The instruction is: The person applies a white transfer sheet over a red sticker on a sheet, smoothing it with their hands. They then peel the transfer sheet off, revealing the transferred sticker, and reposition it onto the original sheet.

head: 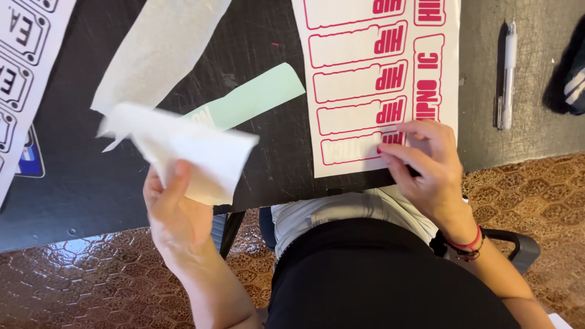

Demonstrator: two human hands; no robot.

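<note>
At far left, a white sheet of black-outlined labels (21, 55) overhangs the dark, scuffed table (85, 189); a small blue-and-black item (30, 157) shows beneath its edge, too hidden to identify. Beyond the table edge the floor (91, 280) is glossy brown tile in a honeycomb pattern.

The left hand (173, 216) is raised over the table edge, thumb and fingers pinched on a curled strip of pale backing paper (183, 149); the strip is motion-blurred, so its far end cannot be judged. Behind it lie a long cream paper strip (158, 49) and a pale green strip (256, 94).

Right of centre, a white sheet with pink-red labels (372, 79) lies flat at the near table edge. The right hand (423, 164) rests on its lower right corner, fingers together and pressed flat to the sheet, grasping nothing.

Further right a white pen (507, 76) lies on the table; a dark fabric item (570, 79) is at the frame edge.
</note>
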